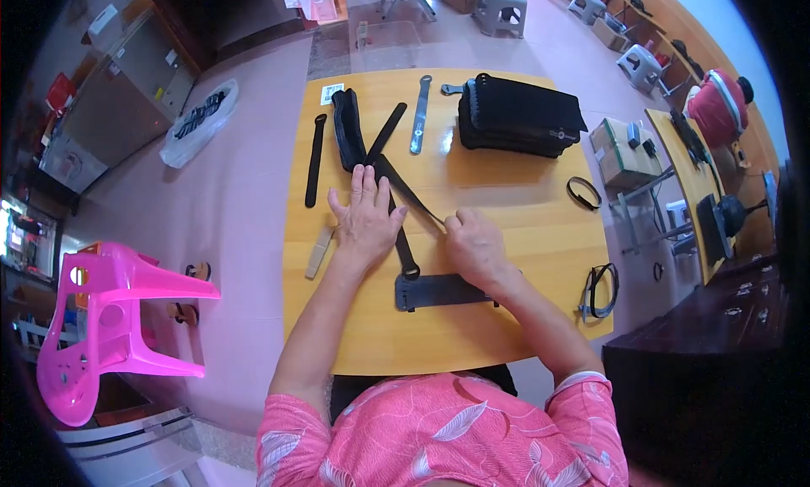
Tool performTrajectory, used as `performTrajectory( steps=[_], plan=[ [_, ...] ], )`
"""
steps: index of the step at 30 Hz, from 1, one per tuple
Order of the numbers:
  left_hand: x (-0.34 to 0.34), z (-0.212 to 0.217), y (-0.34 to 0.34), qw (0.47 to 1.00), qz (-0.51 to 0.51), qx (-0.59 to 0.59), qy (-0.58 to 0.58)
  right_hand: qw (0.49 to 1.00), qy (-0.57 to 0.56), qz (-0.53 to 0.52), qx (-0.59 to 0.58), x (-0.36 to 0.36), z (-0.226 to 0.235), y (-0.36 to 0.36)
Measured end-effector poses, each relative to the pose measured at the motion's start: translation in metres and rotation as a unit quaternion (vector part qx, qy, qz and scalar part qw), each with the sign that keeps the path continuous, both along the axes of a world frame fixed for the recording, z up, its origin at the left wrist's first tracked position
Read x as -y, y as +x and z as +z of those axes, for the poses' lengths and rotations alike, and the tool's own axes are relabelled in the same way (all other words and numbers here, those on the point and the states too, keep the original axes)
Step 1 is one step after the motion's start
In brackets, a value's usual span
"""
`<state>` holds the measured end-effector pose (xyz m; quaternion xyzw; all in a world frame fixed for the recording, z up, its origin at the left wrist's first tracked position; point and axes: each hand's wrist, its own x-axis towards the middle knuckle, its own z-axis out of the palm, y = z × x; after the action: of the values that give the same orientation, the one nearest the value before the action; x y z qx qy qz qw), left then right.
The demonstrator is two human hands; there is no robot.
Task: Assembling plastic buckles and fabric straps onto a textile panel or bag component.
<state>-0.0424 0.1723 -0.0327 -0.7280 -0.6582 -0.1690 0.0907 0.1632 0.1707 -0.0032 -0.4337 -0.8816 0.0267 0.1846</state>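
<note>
My left hand [364, 217] lies flat with fingers spread on black straps [396, 176] in the middle of a wooden table [523, 234]. My right hand [474, 244] is closed, pinching the end of a thin black strap [422, 202] that runs diagonally toward the left hand. Under my right wrist lies a flat black rectangular piece [432, 291]. A folded black pad [346, 131] sits just beyond my left fingers.
A stack of black pads [519, 116] stands at the table's far right. A long black strap [315, 159], a grey strap [419, 114], a tan strip [319, 251] and black loops [583, 192] [601, 289] lie around. A pink plastic stool [110, 318] stands left.
</note>
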Motion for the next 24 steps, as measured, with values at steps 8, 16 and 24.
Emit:
performTrajectory(
  steps=[8,16,24],
  plan=[
    [0.005,0.014,0.003,0.999,-0.003,-0.009,-0.038,0.990,0.117,-0.021,-0.072,-0.030,0.044,0.022],
    [0.005,0.006,0.002,0.997,0.023,-0.037,-0.066,0.986,0.108,-0.127,0.000,-0.031,0.108,0.116],
    [0.012,0.006,0.004,0.998,-0.044,0.024,0.048,0.922,-0.157,-0.202,-0.289,0.049,0.154,0.188]
  ],
)
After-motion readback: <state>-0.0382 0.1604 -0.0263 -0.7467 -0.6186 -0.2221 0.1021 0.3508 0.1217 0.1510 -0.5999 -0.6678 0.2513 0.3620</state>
